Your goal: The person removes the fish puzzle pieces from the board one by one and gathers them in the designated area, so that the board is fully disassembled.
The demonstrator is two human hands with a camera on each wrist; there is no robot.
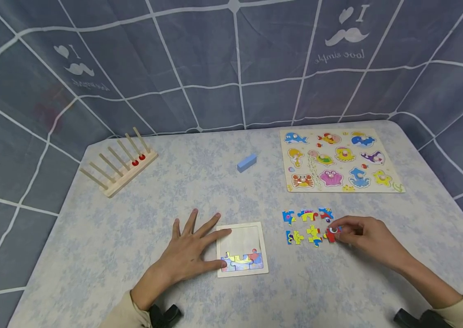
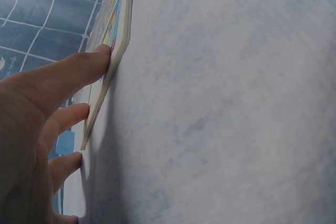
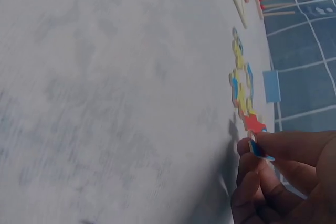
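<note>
My left hand (image 1: 188,253) lies spread over the left side of a small wooden puzzle tray (image 1: 265,248). Its thumb touches the lower left of the frame, while the index fingertip is at the upper part. Joined jigsaw pieces (image 1: 241,261) fill the tray's bottom row; bare wood shows above. To the right, my right hand (image 1: 368,237) pinches a red and blue jigsaw piece (image 1: 330,234) between thumb and fingers; the right wrist view shows that piece (image 3: 254,123) too. Several loose jigsaw pieces (image 1: 308,215) lie in two rows left of that hand.
Behind the loose pieces lies a sea-animal knob puzzle board (image 1: 312,184). A blue block (image 1: 247,162) sits mid-table toward the back. At the back left stands a wooden peg rack (image 1: 126,177) with two red beads. Patterned curtain (image 1: 215,54) surrounds the table.
</note>
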